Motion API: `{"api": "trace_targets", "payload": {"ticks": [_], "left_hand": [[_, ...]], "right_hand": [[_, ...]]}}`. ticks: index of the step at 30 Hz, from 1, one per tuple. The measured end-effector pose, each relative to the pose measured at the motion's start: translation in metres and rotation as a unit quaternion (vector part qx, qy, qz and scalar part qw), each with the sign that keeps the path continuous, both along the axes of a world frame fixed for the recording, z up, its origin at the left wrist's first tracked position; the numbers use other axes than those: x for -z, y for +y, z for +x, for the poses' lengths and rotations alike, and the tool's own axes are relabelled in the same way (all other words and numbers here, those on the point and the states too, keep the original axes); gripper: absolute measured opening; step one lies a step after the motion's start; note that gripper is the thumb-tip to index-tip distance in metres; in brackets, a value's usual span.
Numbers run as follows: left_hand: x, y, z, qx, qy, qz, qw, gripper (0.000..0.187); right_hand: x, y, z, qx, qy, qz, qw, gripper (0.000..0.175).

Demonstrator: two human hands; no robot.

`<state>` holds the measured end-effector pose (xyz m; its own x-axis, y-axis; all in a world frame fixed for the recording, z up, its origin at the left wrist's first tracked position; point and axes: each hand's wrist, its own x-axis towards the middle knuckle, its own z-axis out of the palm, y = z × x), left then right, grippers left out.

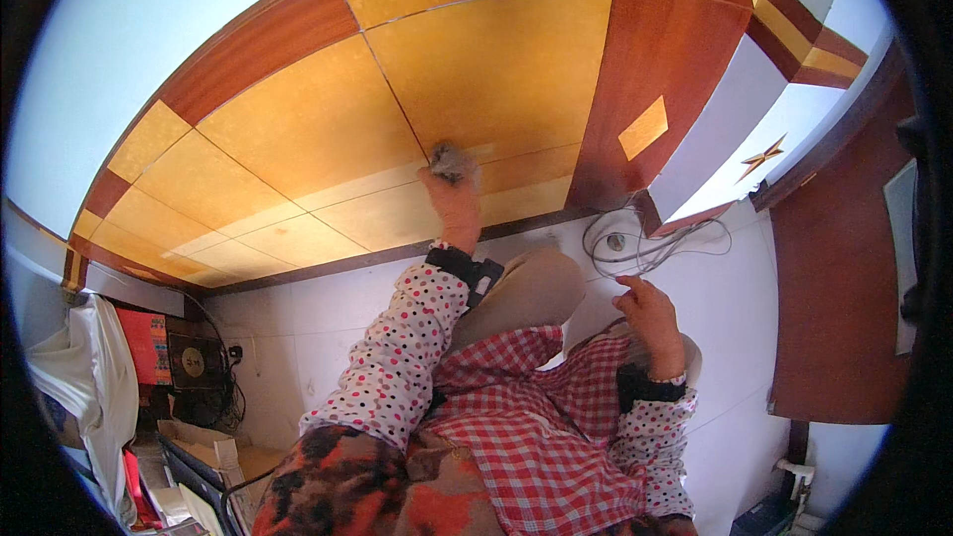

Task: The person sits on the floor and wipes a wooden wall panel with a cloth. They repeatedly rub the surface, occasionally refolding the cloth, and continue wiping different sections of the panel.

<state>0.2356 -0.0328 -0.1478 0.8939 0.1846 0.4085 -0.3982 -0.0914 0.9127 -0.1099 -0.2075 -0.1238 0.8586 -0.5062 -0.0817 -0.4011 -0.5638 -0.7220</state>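
My left hand [453, 201] is stretched forward and closed on a grey scouring pad [452, 162], which it holds against a glossy yellow-orange wood panel [499, 82]. Dark seams divide the panel into squares, and reddish-brown wood borders it. Above my right knee is my right hand [649, 316], its index finger extended and the others curled, with nothing seen in it. Loops of thin grey cable [663, 253] lie on the pale floor just beyond that hand. A red-and-white checked apron [551, 439] covers my lap.
A brown wooden door [841, 290] stands at the right. Beside the cable, a small round fitting [616, 241] is on the floor. At lower left are an open cardboard box [197, 443], a black device [195, 361] with wires, and white draped cloth [100, 387].
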Motion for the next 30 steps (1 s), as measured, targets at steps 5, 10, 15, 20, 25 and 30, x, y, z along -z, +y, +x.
{"api": "trace_targets", "payload": {"ticks": [5,10,15,20,25,30], "left_hand": [[0.002,-0.056,-0.020,0.038,-0.016,-0.001,0.999,0.047],[0.004,-0.095,-0.022,0.008,0.043,0.028,0.999,0.051],[-0.008,-0.138,-0.059,0.015,0.045,0.082,0.996,0.039],[-0.024,-0.182,-0.082,0.100,0.045,-0.007,0.994,0.044],[-0.025,-0.218,-0.089,0.115,0.024,0.045,0.992,0.050],[-0.002,-0.208,-0.072,0.094,0.036,0.047,0.994,0.057]], "right_hand": [[-0.005,0.000,-0.008,0.005,-0.004,0.000,1.000,0.036],[-0.006,-0.004,-0.018,0.002,-0.013,0.025,1.000,0.037],[-0.008,-0.002,-0.023,-0.002,-0.065,0.060,0.996,0.039],[-0.020,-0.002,-0.023,-0.006,-0.058,0.041,0.997,0.039],[-0.026,-0.002,-0.019,-0.006,-0.084,0.054,0.995,0.038],[-0.021,-0.007,-0.015,0.007,-0.060,0.035,0.998,0.038]]}}
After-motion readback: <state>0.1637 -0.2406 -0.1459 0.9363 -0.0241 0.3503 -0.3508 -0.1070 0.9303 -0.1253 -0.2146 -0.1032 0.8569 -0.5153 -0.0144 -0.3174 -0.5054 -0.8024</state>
